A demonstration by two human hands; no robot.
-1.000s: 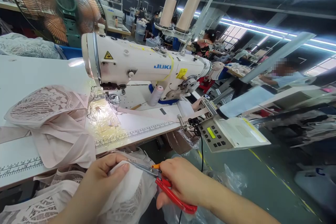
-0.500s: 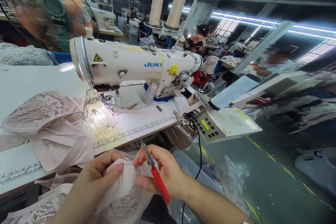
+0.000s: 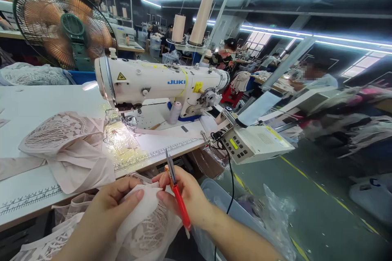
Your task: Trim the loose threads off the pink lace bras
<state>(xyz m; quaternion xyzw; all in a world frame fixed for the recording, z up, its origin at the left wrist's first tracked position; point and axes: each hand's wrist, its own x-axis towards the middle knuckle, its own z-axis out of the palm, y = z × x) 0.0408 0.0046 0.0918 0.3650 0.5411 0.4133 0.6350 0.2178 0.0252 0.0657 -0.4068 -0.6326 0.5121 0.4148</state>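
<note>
My left hand [image 3: 118, 206] pinches a pale lace garment [image 3: 148, 228] by its upper edge, thumb on top, just in front of the table. My right hand [image 3: 183, 195] is closed at the same edge, fingertips pinching the fabric. Across that hand lie red-handled scissors [image 3: 179, 200], blades pointing up and away from me and apart from the cloth. Beyond my hands stands a white sewing machine [image 3: 159, 81], its lamp lighting the needle area. A second pale lace piece [image 3: 67, 142] rests on the table to the left.
A control box [image 3: 254, 142] sits at the table's right end, with a black cable [image 3: 232, 183] hanging from it. Below is a plastic bin [image 3: 214, 191]. A fan [image 3: 70, 28] stands behind left. Thread cones [image 3: 178, 28] rise behind the machine. Other people work farther back.
My right fingertips have closed onto the garment's edge beside my left hand. The scissors have tilted more upright. My view has shifted slightly.
</note>
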